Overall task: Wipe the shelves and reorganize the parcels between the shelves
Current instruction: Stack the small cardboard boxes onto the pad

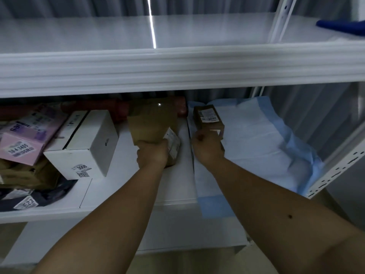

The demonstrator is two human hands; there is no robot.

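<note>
Both my arms reach into the lower shelf of a white rack. My left hand grips the near end of a large brown cardboard parcel with a white label on its side. My right hand holds the near end of a small brown box with a barcode label, which sits on a blue and white pad spread over the right part of the shelf. The upper shelf is bare white, with a dark blue cloth lying at its right end.
Left on the lower shelf stand a white box, a pink parcel, a brown padded bag and a dark bag. A reddish roll lies at the back. White perforated uprights frame the right side.
</note>
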